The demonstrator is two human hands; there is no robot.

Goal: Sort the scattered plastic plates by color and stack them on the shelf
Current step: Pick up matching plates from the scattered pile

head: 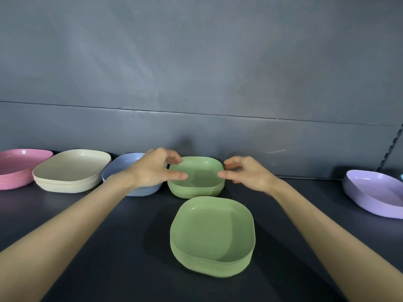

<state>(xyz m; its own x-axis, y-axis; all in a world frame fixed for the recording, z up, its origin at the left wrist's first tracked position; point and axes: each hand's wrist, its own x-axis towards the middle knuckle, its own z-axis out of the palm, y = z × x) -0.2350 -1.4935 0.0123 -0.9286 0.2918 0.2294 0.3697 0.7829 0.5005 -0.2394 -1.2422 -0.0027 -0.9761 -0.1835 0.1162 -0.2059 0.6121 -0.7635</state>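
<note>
Hands (202,171) flank the level green stack (196,179), fingers spread.

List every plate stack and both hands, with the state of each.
pink stack: stacked, far left
cream stack: stacked
blue stack: stacked, partly hidden
rear green stack: stacked, between the hands
front green stack: stacked, nearer
purple plate: tilted
left hand: open
right hand: open
</note>
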